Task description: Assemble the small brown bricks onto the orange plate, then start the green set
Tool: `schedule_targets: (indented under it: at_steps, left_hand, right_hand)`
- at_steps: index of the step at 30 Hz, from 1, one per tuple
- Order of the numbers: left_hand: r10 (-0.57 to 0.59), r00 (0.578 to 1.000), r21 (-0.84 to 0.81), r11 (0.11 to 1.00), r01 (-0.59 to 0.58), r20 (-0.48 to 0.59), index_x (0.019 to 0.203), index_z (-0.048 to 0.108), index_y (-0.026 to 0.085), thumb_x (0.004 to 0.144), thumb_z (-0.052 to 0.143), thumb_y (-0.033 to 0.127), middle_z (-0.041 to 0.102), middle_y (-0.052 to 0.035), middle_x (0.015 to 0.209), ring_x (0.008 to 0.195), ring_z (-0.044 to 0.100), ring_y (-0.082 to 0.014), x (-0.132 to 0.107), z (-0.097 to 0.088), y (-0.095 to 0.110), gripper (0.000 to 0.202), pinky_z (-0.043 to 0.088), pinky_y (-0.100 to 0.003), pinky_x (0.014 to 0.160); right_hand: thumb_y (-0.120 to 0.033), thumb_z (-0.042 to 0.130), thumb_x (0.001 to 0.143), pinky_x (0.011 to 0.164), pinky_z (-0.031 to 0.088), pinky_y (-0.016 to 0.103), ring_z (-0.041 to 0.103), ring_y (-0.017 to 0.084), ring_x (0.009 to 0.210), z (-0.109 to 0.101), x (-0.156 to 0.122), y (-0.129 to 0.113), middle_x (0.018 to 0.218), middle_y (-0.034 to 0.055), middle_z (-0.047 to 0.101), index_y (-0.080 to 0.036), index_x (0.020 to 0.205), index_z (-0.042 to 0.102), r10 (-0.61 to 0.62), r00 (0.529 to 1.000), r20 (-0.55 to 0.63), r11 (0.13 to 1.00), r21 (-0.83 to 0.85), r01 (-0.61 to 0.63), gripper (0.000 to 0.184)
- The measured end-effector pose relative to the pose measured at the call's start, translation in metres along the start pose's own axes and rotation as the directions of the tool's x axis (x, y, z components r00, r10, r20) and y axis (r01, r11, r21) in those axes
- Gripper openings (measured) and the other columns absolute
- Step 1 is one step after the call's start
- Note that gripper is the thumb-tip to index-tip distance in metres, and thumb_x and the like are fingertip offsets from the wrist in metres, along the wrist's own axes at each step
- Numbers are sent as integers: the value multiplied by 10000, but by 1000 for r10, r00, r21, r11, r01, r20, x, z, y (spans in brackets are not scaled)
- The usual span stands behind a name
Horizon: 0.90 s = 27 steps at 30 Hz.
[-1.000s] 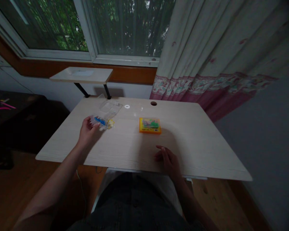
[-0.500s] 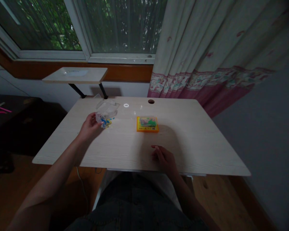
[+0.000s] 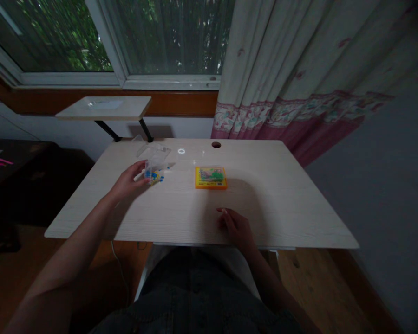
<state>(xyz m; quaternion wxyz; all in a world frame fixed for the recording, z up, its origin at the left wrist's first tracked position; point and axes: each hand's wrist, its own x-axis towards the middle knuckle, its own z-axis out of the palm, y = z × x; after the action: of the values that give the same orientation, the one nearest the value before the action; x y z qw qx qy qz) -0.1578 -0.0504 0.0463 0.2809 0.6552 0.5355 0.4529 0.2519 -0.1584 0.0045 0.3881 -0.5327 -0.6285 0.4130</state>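
Observation:
My left hand [image 3: 128,182] grips a small clear plastic box [image 3: 148,168] between thumb and fingers at the left of the desk. Small blue and yellow pieces [image 3: 154,175] show in and beside the box, and a few blue ones lie loose on the desktop. Just behind it lies a clear plastic lid or tray [image 3: 153,150]. My right hand [image 3: 237,227] hovers at or rests near the front edge, thumb against the curled fingers, with nothing visible in it. Beyond it sits a yellow-orange box [image 3: 211,178] with a printed cover and green shapes.
The pale wooden desk [image 3: 292,199] has a cable hole [image 3: 216,144] at the back. A raised shelf [image 3: 104,105] stands on black legs at the back left. A curtain [image 3: 264,93] hangs behind on the right, next to a wall. A dark table [image 3: 28,157] is at far left.
The clear box in my left hand now sits more upright, and loose blue pieces show more distinctly beside it. My right hand has stayed put. The whole view has shifted slightly.

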Motion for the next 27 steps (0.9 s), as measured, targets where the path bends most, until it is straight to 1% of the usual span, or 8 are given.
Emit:
schedule_targets:
  at_steps: [4,7,11,15,19,22,24,27]
  left_hand:
    - [8,999,69,998,-11,50,1189,628,198,564,877,313,624,-125,1228,1161,597,-322,2,-2,10,683,432,-506,1084]
    - [25,996,146,989,-36,80,1179,639,213,548,882,346,622,-123,1235,1167,584,-333,2,-3,16,689,427,-521,1073]
    - [43,986,249,965,-83,159,1220,618,239,574,863,391,588,-111,1318,1222,543,-348,3,-5,21,708,373,-554,1094]
    - [61,981,287,951,-114,187,1276,592,246,589,862,411,579,-110,1341,1229,537,-346,5,-8,25,756,352,-533,1113]
    - [84,983,253,960,-124,164,1231,617,240,574,869,425,594,-105,1321,1239,528,-350,4,-10,28,728,343,-546,1121]
    - [74,989,243,964,-104,130,1178,628,239,571,869,418,606,-103,1289,1211,552,-342,-2,-10,26,677,366,-557,1106]
    - [62,995,195,978,-77,82,1177,597,224,585,863,396,602,-111,1274,1183,578,-323,-6,-8,22,671,393,-549,1092]
    - [24,999,52,998,-22,-28,1153,522,203,587,867,356,617,-116,1220,1146,608,-292,-10,-3,14,680,415,-552,1073]
  right_hand:
    - [-549,393,961,608,540,263,662,152,602,0,0,0,737,37,695,-179,1078,685,-5,1000,-3,1000,3,5,484]
    - [-556,394,958,615,545,274,664,160,607,0,1,0,730,38,696,-187,1063,689,-7,1000,-4,1000,-7,7,484]
    - [-541,404,959,618,541,279,661,162,612,0,0,-2,732,34,692,-188,1072,681,6,1000,3,1000,6,-6,463]
    - [-538,404,959,624,539,283,659,167,612,0,0,-2,729,33,689,-193,1073,680,5,1000,5,1000,15,-5,456]
    - [-538,405,959,631,538,287,663,171,615,0,0,-2,744,37,698,-193,1069,683,-3,1000,-3,1000,-6,3,457]
    - [-531,407,960,637,534,286,661,167,609,0,1,-1,742,35,700,-191,1060,688,-11,1000,-12,1000,-17,11,452]
    - [-528,410,959,632,533,284,658,165,601,0,1,-2,739,36,700,-189,1055,690,-11,1000,-12,1000,-18,11,450]
    - [-533,410,956,618,536,281,659,167,601,0,1,-3,736,38,700,-193,1052,692,-8,1000,-9,1000,-6,8,453]
